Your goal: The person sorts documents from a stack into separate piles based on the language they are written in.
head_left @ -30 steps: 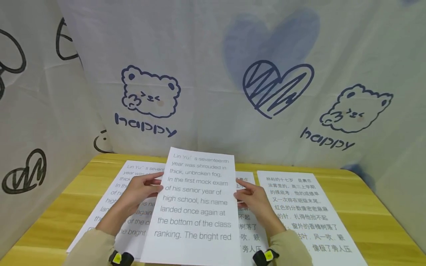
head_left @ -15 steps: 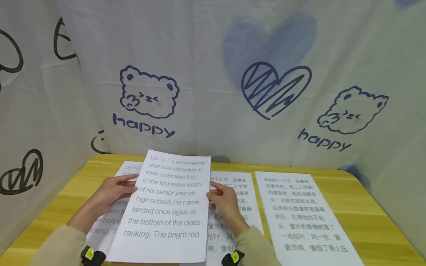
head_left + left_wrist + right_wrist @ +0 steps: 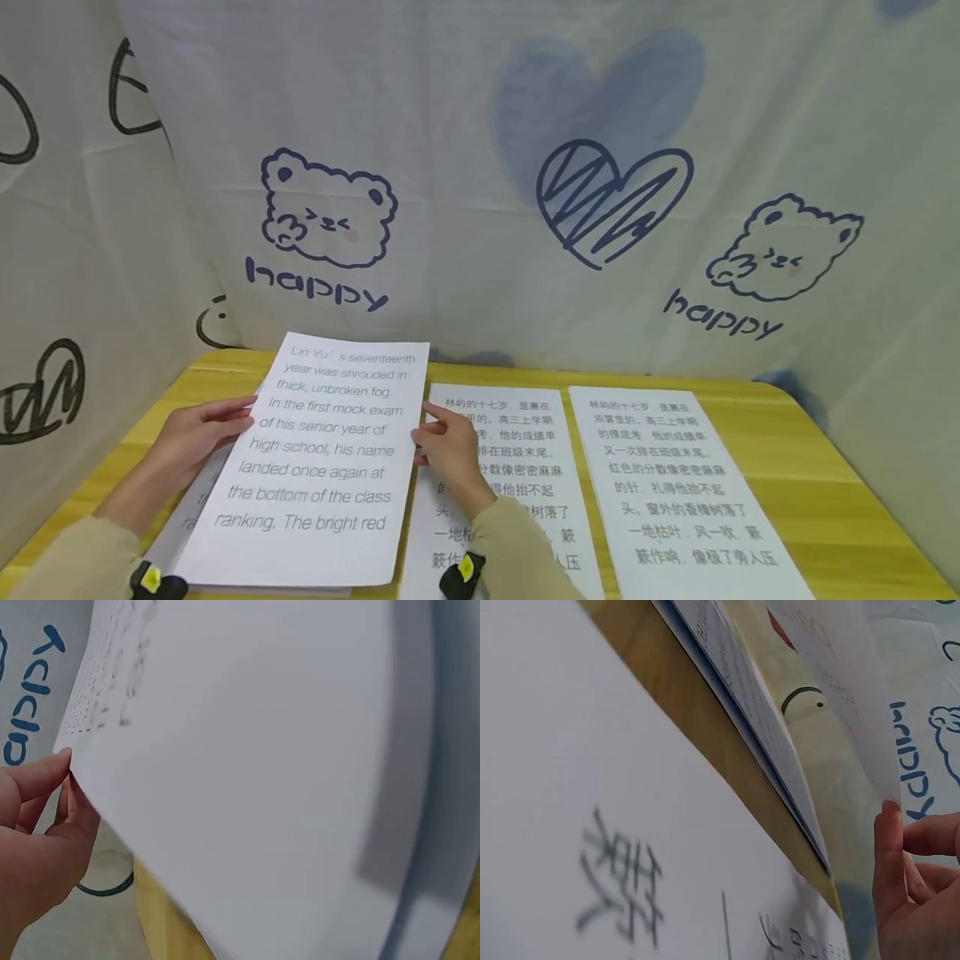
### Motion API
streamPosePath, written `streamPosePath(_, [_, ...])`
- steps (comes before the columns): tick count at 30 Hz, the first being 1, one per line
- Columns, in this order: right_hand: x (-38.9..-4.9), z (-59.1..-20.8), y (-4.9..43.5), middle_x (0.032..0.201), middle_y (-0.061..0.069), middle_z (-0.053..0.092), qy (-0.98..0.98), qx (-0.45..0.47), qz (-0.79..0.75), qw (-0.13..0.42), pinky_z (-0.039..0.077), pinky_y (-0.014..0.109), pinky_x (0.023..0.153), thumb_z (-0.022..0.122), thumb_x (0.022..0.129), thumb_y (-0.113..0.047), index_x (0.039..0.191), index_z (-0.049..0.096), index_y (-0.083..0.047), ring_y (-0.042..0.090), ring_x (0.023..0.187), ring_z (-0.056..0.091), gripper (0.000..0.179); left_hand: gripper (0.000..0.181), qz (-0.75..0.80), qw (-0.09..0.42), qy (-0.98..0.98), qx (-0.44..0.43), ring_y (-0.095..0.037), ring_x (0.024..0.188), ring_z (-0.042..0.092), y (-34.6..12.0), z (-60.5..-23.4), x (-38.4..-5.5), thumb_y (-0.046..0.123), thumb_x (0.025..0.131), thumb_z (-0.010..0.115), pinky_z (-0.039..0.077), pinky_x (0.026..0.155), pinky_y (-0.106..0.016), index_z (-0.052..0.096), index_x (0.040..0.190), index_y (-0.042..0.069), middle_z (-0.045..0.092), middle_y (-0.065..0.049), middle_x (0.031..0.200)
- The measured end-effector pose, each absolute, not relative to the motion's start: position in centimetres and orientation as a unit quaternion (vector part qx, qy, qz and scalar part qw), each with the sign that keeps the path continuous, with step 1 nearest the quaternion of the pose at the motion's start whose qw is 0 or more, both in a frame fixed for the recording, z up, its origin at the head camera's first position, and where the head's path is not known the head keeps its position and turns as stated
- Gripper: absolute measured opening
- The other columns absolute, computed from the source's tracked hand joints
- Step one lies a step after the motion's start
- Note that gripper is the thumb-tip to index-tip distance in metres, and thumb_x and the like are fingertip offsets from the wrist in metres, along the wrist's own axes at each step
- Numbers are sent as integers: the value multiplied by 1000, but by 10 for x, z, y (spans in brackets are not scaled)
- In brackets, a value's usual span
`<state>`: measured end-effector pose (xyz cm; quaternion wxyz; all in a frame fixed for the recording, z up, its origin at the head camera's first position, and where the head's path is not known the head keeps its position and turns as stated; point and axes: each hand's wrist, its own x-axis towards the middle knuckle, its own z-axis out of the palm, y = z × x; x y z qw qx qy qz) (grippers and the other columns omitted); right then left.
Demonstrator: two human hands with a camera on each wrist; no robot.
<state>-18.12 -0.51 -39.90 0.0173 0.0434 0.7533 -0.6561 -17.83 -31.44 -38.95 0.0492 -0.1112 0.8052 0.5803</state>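
Note:
A white sheet of paper (image 3: 322, 467) printed in English is held up by both hands, above a left stack of paper (image 3: 168, 533) that it mostly covers. My left hand (image 3: 183, 446) pinches its left edge between thumb and fingers; the left wrist view shows this hand (image 3: 49, 817) gripping the sheet's side. On the opposite edge, my right hand (image 3: 453, 454) pinches the paper, thumb in front and fingers behind. In the right wrist view the lifted sheet (image 3: 847, 697) stands apart from the stack (image 3: 742, 720) below it.
A middle stack of Chinese-printed paper (image 3: 517, 467) lies under the right forearm. Another Chinese-printed stack (image 3: 675, 483) is to its right. All rest on a yellow wood-grain table (image 3: 817, 467), with a white patterned cloth (image 3: 465, 275) hanging behind.
Both hands have carried the English sheet leftward, from between the left and middle stacks to over the left stack. More of the middle stack now shows.

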Motion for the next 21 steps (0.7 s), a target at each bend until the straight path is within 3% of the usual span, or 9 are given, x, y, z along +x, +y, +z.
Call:
streamPosePath(8, [-187, -406, -31, 78, 2, 62, 768, 23, -640, 9, 54, 27, 49, 65, 80, 7, 127, 60, 1, 13, 48, 57, 48, 57, 539, 44, 831, -128, -23, 94, 58, -333, -394, -177, 15, 98, 57, 50, 71, -18, 34, 145, -8, 48, -30, 131])
streamPosePath(16, [-188, -410, -44, 78, 1, 60, 774, 28, -632, 16, 52, 26, 47, 64, 79, 9, 128, 60, 3, 10, 45, 53, 49, 54, 539, 51, 832, -125, -22, 89, 60, -343, -396, -183, 10, 98, 54, 50, 71, -20, 33, 143, -11, 54, -28, 125])
streamPosePath(21, [-188, -414, -48, 77, 1, 59, 780, 28, -625, 19, 51, 24, 46, 63, 79, 9, 126, 60, 5, 10, 46, 54, 47, 52, 539, 53, 830, -134, -26, 91, 60, -342, -400, -184, 6, 98, 50, 52, 73, -22, 32, 144, -11, 47, -32, 131])
